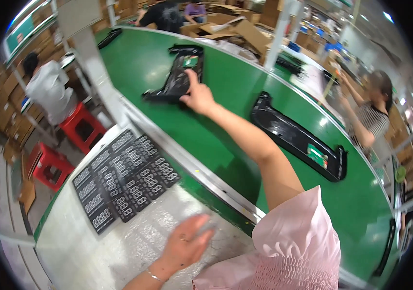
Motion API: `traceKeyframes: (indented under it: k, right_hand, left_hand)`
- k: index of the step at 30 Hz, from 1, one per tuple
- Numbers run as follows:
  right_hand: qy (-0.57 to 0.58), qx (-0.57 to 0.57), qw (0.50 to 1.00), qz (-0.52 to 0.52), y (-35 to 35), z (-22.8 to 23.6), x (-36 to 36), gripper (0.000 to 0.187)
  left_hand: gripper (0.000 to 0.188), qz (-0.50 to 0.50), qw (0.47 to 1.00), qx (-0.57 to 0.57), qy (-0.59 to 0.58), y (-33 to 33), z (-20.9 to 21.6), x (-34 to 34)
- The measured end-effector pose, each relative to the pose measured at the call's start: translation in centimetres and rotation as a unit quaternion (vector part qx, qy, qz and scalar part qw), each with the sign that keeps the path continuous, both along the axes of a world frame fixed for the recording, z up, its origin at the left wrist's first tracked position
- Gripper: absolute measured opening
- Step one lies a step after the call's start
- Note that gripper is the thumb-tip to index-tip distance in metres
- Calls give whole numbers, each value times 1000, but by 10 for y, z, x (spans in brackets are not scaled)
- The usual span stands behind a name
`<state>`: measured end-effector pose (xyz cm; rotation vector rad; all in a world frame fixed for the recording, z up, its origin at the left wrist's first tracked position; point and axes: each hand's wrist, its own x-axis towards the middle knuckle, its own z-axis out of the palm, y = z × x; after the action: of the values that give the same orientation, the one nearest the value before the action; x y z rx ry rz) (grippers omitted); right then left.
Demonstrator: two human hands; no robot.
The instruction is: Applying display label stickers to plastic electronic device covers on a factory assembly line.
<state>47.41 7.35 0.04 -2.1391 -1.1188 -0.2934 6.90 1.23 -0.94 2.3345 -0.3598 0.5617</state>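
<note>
My right hand [199,95] reaches out over the green conveyor belt [138,58], its index finger stretched and thumb spread at the edge of a black plastic housing [170,84]. A small green circuit board [190,61] lies in that housing, just beyond my fingertip. Whether the finger presses on the plastic, I cannot tell. My left hand [184,244], blurred, hovers above the white worktop [143,246] with its fingers apart and nothing plainly in them. Beside it lie several black display overlay sheets [124,179] with white digit-shaped segments.
A second black housing [288,130] with a green board [317,155] lies farther right on the belt. A metal rail [201,176] separates worktop and belt. Red stools [83,128] and a seated person [51,89] are at left; another person [373,111] works across the belt.
</note>
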Motion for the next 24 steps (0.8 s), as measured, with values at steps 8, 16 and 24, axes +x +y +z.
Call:
traceKeyframes:
  k: [8, 16, 24]
  right_hand:
    - [168, 86, 945, 267, -196, 97, -222, 95]
    - [163, 300, 922, 182, -218, 114, -152, 101]
    - [497, 154, 773, 364, -171, 40, -214, 99]
  left_hand:
    - [38, 281, 870, 373, -159, 20, 84, 42]
    - [41, 452, 820, -219, -273, 62, 120, -117]
    - [56, 603, 724, -335, -15, -24, 68, -325]
